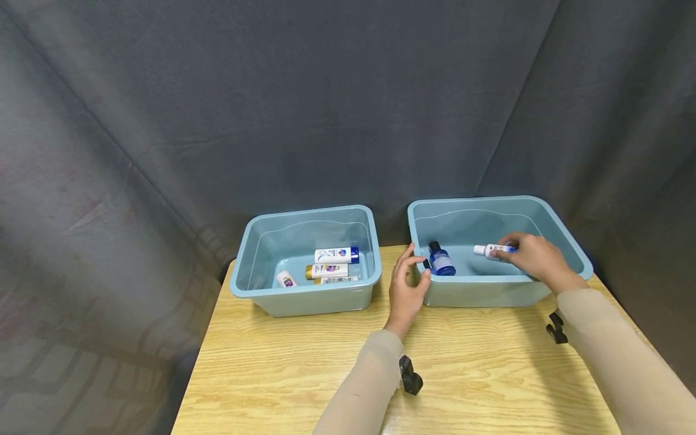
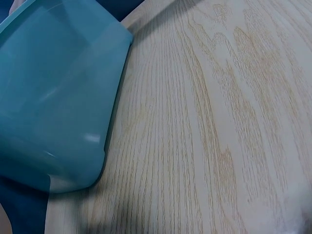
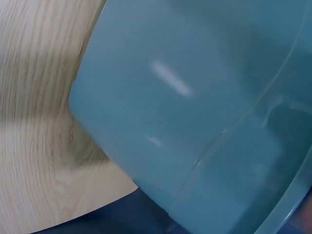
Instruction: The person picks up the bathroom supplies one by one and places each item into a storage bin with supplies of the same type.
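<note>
In the head view my right hand (image 1: 535,257) reaches into the right-hand blue bin (image 1: 505,289). Its thumb and fingers pinch a small white bottle (image 1: 486,250) with a blue part, held sideways above the bin's floor. My left hand (image 1: 406,290) is at that bin's near left corner, thumb and index finger apart in a curve. A black cap (image 1: 426,264) shows between their tips, the rest of it hidden by the rim. Beside it a blue bottle (image 1: 443,264) with a black cap lies inside the bin.
A second blue bin (image 1: 321,300) stands to the left, with several white bottles, among them a blue-capped one (image 1: 333,255) and a gold-capped one (image 1: 330,270). Both bins rest on a wooden table (image 1: 283,374), with a grey curtain (image 1: 348,109) behind.
</note>
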{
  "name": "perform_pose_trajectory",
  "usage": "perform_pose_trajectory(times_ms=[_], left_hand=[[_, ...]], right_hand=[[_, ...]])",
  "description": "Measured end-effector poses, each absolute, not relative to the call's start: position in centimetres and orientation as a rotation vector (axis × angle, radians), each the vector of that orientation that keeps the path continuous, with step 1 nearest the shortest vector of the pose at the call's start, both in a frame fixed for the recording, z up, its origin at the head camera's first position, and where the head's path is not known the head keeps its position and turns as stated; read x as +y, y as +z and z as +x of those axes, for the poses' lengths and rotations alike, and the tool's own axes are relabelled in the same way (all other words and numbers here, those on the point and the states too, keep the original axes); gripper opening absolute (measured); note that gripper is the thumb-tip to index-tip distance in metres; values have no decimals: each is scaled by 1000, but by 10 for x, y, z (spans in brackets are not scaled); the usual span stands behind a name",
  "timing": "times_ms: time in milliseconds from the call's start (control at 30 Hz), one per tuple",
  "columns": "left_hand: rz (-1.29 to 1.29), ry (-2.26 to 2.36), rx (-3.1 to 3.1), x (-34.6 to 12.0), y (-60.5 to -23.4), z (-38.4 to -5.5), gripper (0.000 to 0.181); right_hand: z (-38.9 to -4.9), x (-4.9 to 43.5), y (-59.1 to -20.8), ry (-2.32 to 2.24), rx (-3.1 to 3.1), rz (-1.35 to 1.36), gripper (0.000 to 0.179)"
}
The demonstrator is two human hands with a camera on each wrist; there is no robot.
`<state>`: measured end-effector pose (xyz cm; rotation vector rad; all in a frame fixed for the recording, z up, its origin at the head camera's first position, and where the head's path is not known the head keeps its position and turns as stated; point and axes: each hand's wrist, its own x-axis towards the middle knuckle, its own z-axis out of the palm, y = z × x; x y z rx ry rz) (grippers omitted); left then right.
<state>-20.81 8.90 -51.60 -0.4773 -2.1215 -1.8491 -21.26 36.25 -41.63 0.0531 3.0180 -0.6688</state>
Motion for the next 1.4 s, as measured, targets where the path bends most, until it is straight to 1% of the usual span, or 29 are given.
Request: perform_pose_trajectory(times_ms=[233,500,1033,1233,1400], left_hand=[[-483,-1850,-2126,90,-517,-208,24],[-468,-1889,-2139,90,-514,-205,23],[-466,-1887,-2139,90,-512,-205,23],[-452,-1884,-2136,89,-509,-205,23],[-445,-1876,-2143,88,-509,-206,23]], right_hand=[[-219,369,-419,-629,2994,33,55],[-221,373,-421,-587,2956,45,56],[-223,368,-421,-548,2961,51,49],[-224,366,-422,-554,2948,54,49],[-225,363,-421,-532,2982,42,38]])
